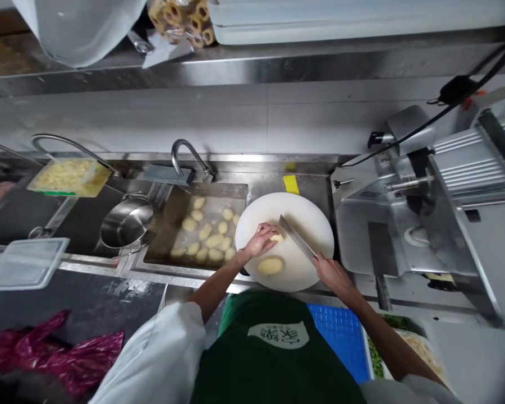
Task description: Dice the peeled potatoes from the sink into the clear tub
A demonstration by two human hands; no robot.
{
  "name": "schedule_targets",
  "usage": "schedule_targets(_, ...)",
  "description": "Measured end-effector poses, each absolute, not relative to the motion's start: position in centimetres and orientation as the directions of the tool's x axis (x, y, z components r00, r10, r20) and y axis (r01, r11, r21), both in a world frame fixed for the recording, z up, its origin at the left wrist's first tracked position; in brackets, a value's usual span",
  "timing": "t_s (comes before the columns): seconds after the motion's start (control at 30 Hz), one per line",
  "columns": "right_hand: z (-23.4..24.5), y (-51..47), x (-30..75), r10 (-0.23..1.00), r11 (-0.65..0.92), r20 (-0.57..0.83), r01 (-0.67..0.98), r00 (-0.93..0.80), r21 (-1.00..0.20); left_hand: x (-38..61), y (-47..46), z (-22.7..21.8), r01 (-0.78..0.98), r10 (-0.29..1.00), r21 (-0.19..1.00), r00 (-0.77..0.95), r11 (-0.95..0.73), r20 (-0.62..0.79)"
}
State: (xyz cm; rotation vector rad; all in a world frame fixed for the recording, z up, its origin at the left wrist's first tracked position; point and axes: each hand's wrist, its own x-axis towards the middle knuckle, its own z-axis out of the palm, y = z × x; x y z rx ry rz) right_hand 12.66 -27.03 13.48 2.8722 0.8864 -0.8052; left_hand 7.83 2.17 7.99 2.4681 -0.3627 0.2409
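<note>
On the round white cutting board [297,275], my left hand [261,240] is closed around a piece of peeled potato [278,238]. My right hand [331,274] grips the handle of a kitchen knife [297,237]. Its broad blade points away to the upper left, just right of the piece and apart from it. Another peeled potato [271,266] lies on the board close below my left hand. Left of the board, several peeled potatoes [214,240] sit in water in the sink [160,247].
A metal slicing machine [421,224] stands at the right, with a cleaver [382,255] lying on it. A faucet [189,151] arches over the sink. Further left are a steel pot [126,223] and a plastic tub [69,177] of pale pieces. A yellow sponge [291,184] lies behind the board.
</note>
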Motion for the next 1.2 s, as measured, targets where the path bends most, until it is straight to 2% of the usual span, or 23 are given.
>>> schedule_targets(0.1, 13.1, -26.5, 11.3, 0.543, -0.812, -0.52, 0.569, 0.659, -0.127, 6.7, 2.3, 6.4, -0.297, -0.044, 0.598, 0.915, -0.744, 0.4)
schedule_targets(0.2, 12.9, -25.8, 10.6, 0.552, -0.799, -0.544, 0.588, 0.631, -0.128, 6.2, 2.0, 5.2, -0.285, 0.027, 0.581, 0.883, -0.762, 0.468)
schedule_targets(0.53, 17.1, -27.0, 10.1, 0.636, -0.742, -0.464, 0.653, 0.617, -0.148, 5.7, 1.2, 4.3, -0.259, 0.024, 0.546, 0.889, -0.797, 0.458)
schedule_targets(0.77, 17.2, -27.1, 10.9, 0.681, -0.698, -0.444, 0.699, 0.582, -0.155, 6.0, 1.1, 4.6, -0.255, 0.03, 0.573, 0.897, -0.779, 0.44)
schedule_targets(1.03, 17.7, -27.0, 11.2, 0.697, -0.67, -0.458, 0.729, 0.552, -0.14, 5.8, 1.2, 4.3, -0.23, 0.036, 0.606, 0.918, -0.762, 0.394)
schedule_targets(1.2, 17.4, -26.2, 11.9, 0.656, -0.689, -0.518, 0.715, 0.549, -0.115, 6.2, 1.2, 4.8, -0.227, 0.061, 0.627, 0.913, -0.745, 0.403)
